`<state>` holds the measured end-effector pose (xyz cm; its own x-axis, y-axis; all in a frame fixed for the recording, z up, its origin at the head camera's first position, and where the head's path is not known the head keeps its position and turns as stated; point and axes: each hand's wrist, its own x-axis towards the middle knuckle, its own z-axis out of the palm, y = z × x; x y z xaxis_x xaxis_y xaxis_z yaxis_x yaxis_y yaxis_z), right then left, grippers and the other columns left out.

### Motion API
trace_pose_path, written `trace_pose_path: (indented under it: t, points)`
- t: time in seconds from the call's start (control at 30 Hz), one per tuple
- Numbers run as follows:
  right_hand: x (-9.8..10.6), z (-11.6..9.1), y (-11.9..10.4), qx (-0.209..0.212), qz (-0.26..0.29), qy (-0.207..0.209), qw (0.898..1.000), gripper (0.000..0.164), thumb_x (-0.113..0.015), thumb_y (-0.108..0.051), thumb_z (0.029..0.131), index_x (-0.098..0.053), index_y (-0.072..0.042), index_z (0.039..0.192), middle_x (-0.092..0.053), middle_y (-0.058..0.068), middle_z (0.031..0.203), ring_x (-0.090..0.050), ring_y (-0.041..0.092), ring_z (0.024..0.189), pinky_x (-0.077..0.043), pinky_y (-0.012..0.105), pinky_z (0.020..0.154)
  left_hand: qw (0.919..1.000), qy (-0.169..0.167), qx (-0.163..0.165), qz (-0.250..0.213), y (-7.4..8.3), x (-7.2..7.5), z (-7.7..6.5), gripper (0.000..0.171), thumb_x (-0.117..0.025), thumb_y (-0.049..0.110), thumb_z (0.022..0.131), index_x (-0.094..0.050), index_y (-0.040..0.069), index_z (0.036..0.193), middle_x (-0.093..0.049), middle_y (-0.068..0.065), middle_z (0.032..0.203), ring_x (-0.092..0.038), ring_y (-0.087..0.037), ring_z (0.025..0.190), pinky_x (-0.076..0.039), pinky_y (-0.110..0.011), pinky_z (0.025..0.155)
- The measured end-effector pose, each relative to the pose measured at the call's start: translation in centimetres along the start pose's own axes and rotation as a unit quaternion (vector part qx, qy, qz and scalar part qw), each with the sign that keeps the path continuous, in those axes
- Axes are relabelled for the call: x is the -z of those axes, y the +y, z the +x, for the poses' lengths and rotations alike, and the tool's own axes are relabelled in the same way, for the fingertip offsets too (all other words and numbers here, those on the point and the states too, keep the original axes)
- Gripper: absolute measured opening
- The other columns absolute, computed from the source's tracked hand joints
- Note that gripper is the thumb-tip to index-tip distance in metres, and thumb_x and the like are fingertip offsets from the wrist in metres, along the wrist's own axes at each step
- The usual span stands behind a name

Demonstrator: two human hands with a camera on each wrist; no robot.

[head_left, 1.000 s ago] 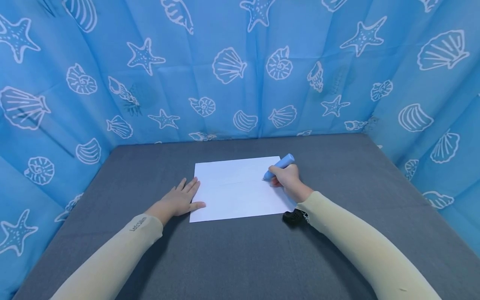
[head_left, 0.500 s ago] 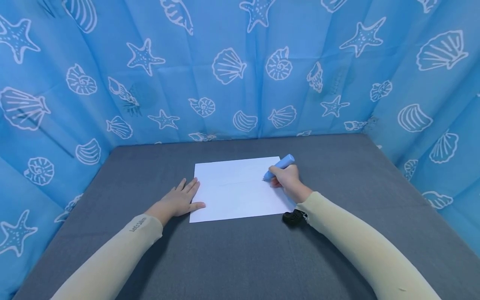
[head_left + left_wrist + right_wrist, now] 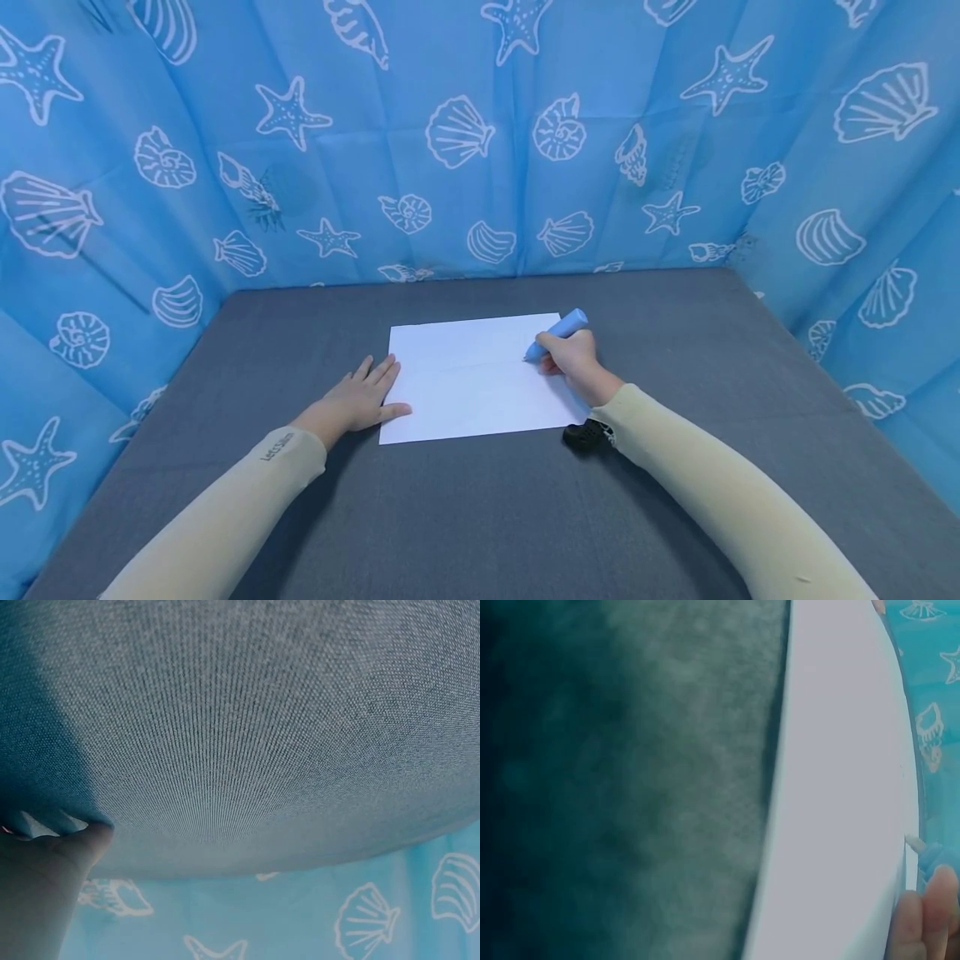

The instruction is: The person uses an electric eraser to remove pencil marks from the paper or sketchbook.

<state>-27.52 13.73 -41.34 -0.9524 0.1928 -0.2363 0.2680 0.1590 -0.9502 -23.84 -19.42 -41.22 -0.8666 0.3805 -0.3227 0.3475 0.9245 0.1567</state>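
Note:
A white sheet of paper (image 3: 465, 383) lies on the dark grey table, with a faint line across its middle. My left hand (image 3: 360, 396) rests flat at the sheet's left edge, fingers spread, fingertips and thumb on the paper. My right hand (image 3: 573, 354) grips a thick blue pen (image 3: 558, 332) in a writing hold. The pen leans up to the right, its narrow tip down at the right part of the sheet. In the right wrist view, curled fingertips (image 3: 922, 919) and the pen's pale tip (image 3: 913, 843) show at the lower right, over the paper (image 3: 840, 787).
Grey cloth (image 3: 465, 517) covers the table. A blue curtain (image 3: 360, 167) with white shells and starfish hangs behind and at both sides. A small black device (image 3: 585, 436) sits under the right wrist. Pale sleeves cover both arms.
My right hand and the pen have shifted very slightly left, tip still at the paper. The left hand and the sheet hold their places.

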Motion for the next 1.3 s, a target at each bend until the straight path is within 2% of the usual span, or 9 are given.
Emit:
trace_pose_path:
  t: [0.23, 0.6, 0.97, 1.3]
  points:
    - [-0.8, 0.1, -0.1, -0.001, 0.016, -0.008, 1.0, 0.019, -0.063, -0.014, 0.09, -0.058, 0.004, 0.092, -0.057, 0.005, 0.057, -0.055, 0.011, 0.047, -0.052, 0.024, 0.05, 1.0, -0.002, 0.0, 0.0, 0.0, 0.1, -0.1, 0.087, -0.041, 0.06, 0.097, -0.013, 0.002, 0.155, -0.007, -0.017, 0.161, -0.002, -0.046, 0.144, -0.013, -0.063, 0.111]
    - [-2.0, 0.0, -0.2, 0.009, 0.006, -0.01, 1.0, 0.018, -0.064, -0.013, 0.09, -0.058, 0.004, 0.095, -0.057, 0.004, 0.059, -0.054, 0.011, 0.047, -0.051, 0.024, 0.05, 1.0, 0.001, 0.001, 0.0, 0.1, 0.0, -0.2, 0.086, -0.042, 0.059, 0.097, -0.014, 0.001, 0.155, -0.008, -0.017, 0.161, -0.002, -0.046, 0.145, -0.013, -0.063, 0.112]
    - [-1.4, -0.2, -0.1, 0.004, 0.01, -0.007, 1.0, 0.017, -0.062, -0.013, 0.091, -0.057, 0.003, 0.093, -0.055, 0.005, 0.059, -0.053, 0.011, 0.047, -0.051, 0.023, 0.05, 1.0, 0.0, 0.004, 0.003, 0.0, 0.0, -0.1, 0.087, -0.042, 0.06, 0.097, -0.014, 0.002, 0.155, -0.008, -0.017, 0.161, -0.002, -0.046, 0.145, -0.013, -0.063, 0.111]
    - [-2.2, -0.2, -0.3, 0.003, 0.019, -0.006, 1.0, 0.017, -0.063, -0.013, 0.091, -0.058, 0.003, 0.091, -0.056, 0.004, 0.058, -0.054, 0.01, 0.047, -0.051, 0.023, 0.049, 1.0, -0.002, 0.004, 0.001, 0.0, -0.1, 0.0, 0.088, -0.041, 0.062, 0.096, -0.013, 0.003, 0.155, -0.007, -0.016, 0.162, -0.001, -0.045, 0.145, -0.013, -0.062, 0.112]
